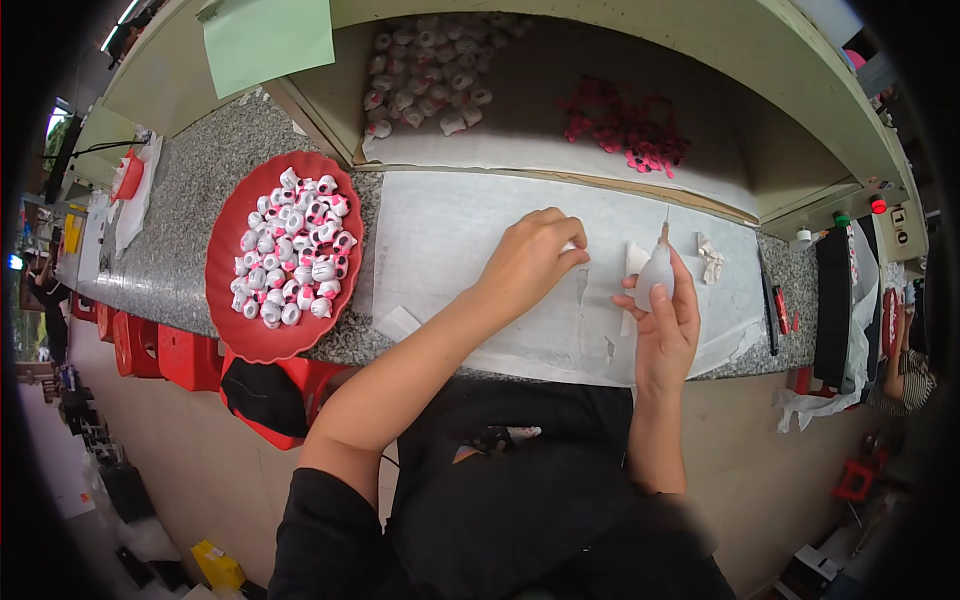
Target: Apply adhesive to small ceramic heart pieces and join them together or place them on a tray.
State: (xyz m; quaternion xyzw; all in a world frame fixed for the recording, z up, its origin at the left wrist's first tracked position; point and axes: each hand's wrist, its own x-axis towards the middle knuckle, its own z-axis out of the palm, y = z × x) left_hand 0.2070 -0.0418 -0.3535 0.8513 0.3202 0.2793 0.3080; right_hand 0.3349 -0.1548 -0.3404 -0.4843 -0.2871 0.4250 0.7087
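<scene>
Small white piece pinched in my left hand, glue bottle in my right.

My left hand [528, 258] closes its fingertips on a small white piece [569, 246] above the white paper sheet [450, 240] covering the grey speckled stone counter [190, 230]. My right hand [665, 325] wraps a translucent plastic squeeze bottle with a needle tip [656, 272], upright, just beside. A round red plastic tray [232, 325] heaped with white-and-pink pieces [295, 262] sits well to my left; pink parts [625, 125] lie on the shelf behind.

A long speckled grey granite bench [190, 230] runs across the room, backed by a pale beige shelf unit [780, 60] with an open recess. Red plastic stools [185, 355] stand beneath the bench on a pale floor [190, 470]. Strip lights [118, 25] glow at the upper left.
</scene>
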